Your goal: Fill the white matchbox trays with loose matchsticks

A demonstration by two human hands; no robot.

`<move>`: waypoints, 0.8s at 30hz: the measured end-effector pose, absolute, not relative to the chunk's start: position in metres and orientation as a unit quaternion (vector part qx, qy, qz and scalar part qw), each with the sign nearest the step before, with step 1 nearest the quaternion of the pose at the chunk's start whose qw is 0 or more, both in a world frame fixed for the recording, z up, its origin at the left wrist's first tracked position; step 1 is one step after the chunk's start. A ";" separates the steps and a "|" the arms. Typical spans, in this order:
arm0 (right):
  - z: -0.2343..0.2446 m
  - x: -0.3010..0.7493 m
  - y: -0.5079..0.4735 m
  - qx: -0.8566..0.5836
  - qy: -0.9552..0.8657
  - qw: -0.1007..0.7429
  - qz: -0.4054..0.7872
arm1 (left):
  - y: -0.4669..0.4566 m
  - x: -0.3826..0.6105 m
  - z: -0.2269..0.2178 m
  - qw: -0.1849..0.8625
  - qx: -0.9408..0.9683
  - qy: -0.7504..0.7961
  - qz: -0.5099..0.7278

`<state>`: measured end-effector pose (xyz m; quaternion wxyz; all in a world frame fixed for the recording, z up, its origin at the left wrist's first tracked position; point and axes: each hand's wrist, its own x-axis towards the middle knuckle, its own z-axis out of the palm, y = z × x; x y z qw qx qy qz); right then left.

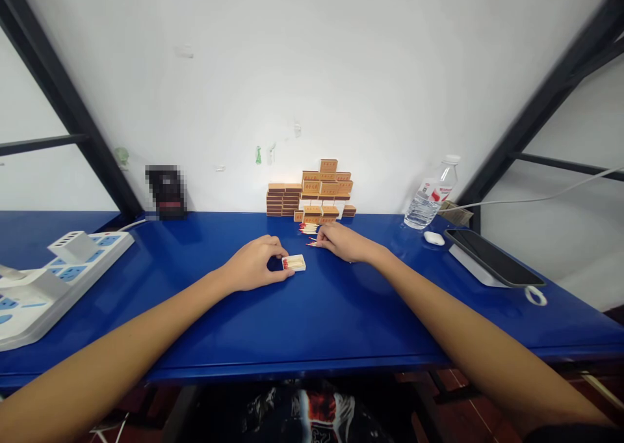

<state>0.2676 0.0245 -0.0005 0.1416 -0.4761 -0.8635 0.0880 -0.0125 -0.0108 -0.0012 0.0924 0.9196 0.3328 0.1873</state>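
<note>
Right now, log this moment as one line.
left hand: holding matchbox tray, matches inside | right hand: at loose matches | behind: stacked matchboxes | surface: blue table

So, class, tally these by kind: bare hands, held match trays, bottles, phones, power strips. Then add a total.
Hands: 2, left hand and right hand
Held match tray: 1
Bottle: 1
Phone: 1
Power strip: 1
Total: 6

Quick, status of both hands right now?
Left hand: closed on a small white tray.
Right hand: closed, pinching a few red-tipped matches.
</note>
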 end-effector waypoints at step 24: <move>0.004 0.230 -0.014 -0.380 -0.902 0.184 0.088 | -0.011 -0.012 -0.003 0.086 0.922 0.330 0.181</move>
